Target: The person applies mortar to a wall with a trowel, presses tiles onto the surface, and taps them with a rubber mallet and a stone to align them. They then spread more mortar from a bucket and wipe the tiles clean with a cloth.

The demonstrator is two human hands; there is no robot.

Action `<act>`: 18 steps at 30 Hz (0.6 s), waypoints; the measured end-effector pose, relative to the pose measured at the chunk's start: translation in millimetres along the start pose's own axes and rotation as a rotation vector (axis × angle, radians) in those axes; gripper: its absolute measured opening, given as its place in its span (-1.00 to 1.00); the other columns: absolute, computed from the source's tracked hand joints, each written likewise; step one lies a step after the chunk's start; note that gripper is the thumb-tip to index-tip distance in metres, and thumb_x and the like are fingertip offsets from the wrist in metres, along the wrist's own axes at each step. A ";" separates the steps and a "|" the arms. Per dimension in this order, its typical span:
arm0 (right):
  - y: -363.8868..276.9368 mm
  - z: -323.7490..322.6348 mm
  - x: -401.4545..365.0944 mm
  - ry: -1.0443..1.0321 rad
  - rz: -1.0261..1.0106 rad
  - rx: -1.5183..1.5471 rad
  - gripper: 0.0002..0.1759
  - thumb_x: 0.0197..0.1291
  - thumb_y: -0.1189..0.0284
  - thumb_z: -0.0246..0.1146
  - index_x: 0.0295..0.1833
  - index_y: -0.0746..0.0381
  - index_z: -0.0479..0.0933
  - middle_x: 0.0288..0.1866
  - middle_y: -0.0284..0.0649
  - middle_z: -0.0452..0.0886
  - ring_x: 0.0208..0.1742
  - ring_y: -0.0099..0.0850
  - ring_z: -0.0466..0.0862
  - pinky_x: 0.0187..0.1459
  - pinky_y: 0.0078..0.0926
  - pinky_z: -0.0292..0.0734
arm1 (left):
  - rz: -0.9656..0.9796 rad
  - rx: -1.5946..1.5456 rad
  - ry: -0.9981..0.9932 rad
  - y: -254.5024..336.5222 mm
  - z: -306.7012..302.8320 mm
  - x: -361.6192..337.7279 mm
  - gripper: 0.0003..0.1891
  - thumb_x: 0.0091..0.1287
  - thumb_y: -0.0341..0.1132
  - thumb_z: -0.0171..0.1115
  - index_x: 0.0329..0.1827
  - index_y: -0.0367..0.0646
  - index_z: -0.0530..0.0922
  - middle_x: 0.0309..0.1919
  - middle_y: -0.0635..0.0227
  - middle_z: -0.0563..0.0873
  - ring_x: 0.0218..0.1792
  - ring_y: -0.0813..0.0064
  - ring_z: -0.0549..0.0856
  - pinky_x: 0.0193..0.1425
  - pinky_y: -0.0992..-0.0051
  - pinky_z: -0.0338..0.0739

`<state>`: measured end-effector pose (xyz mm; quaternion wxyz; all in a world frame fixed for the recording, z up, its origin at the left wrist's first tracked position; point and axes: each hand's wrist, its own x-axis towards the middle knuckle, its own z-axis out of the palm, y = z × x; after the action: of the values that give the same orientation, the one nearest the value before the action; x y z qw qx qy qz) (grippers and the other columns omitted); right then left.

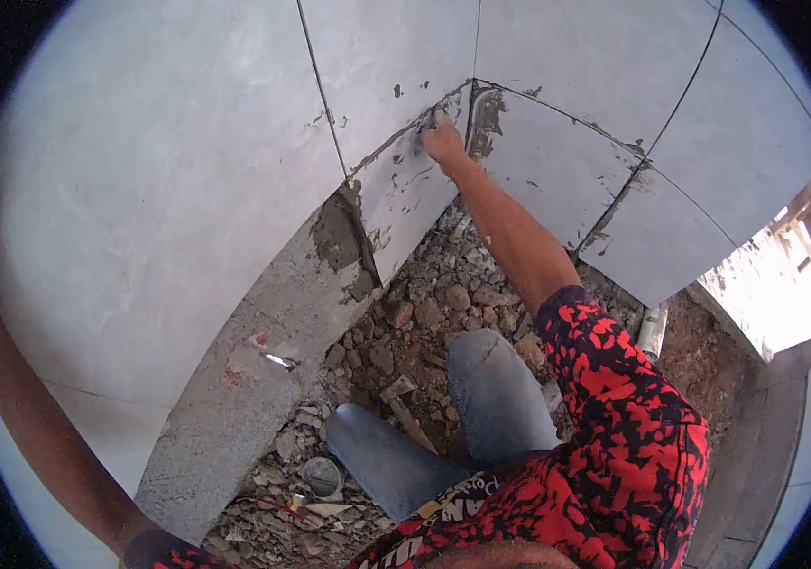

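My right hand point(441, 142) is closed at the joint near the inner corner, on the small wall tile point(410, 194). Something small and dark shows at its fingertips, too small to name. Grey mortar is smeared along the joint above that tile and on the neighbouring tile point(543, 156) right of the corner. My left arm reaches up along the left edge of the view, over the large tile point(159, 190); the left hand itself does not show clearly.
Rubble point(458, 299) covers the ground around my knees. A round container point(322, 477) lies at the lower left on broken stones. Bare concrete wall point(244, 379) shows below the large tile. A pipe point(652, 330) stands at the right, near a bright opening.
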<state>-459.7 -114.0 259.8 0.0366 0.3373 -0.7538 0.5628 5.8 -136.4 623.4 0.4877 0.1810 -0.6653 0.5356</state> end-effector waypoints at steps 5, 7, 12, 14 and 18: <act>-36.9 -20.8 -17.2 -0.300 -0.092 -0.495 -0.33 -0.06 0.45 0.03 0.26 0.44 0.18 0.20 0.18 0.33 0.25 -0.05 0.33 0.21 -0.36 0.23 | 0.045 -0.007 0.033 1.7 -0.5 -2.6 -0.25 0.26 0.34 -0.34 0.23 -0.13 0.26 0.22 0.11 0.32 0.30 0.17 0.26 0.35 -0.04 -0.02; -24.2 -11.5 -21.8 -0.159 -0.167 -0.342 -0.47 -0.07 0.46 0.05 0.11 0.39 0.34 0.13 0.18 0.39 0.19 -0.03 0.38 0.18 -0.29 0.27 | 0.058 -0.011 0.044 2.5 -1.9 -4.1 -0.25 0.26 0.34 -0.34 0.23 -0.13 0.26 0.22 0.12 0.32 0.31 0.18 0.25 0.35 -0.04 -0.02; 6.0 -0.5 -37.5 0.155 -0.193 0.119 -0.68 -0.06 0.46 0.09 -0.16 0.33 0.55 -0.03 0.11 0.53 0.09 -0.06 0.47 0.10 -0.20 0.34 | 0.005 -0.028 -0.036 -4.5 -0.8 -3.1 -0.23 0.25 0.35 -0.36 0.23 -0.14 0.26 0.21 0.13 0.33 0.31 0.20 0.25 0.37 -0.02 -0.05; 21.8 -25.3 -64.0 -0.128 -0.215 0.150 -0.63 0.02 0.35 0.14 -0.06 0.34 0.51 0.02 0.07 0.52 0.10 -0.09 0.47 0.09 -0.19 0.34 | 0.003 -0.042 -0.023 -4.8 1.5 -3.2 -0.24 0.26 0.33 -0.33 0.23 -0.16 0.26 0.20 0.13 0.34 0.30 0.20 0.27 0.37 -0.02 -0.05; 118.8 -57.5 -152.6 -0.355 0.134 -0.007 -0.52 0.13 0.29 0.12 0.14 0.28 0.39 -0.14 -0.14 0.61 -0.21 -0.40 0.59 -0.22 -0.44 0.49 | 0.011 -0.067 -0.022 -8.5 -2.6 -5.3 -0.26 0.27 0.30 -0.28 0.22 -0.19 0.26 0.18 0.14 0.36 0.27 0.18 0.31 0.37 -0.01 -0.03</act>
<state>-426.1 24.1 116.5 -0.1333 0.3804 -0.7711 0.4929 15.9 -138.7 623.4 0.4830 0.1666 -0.6893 0.5136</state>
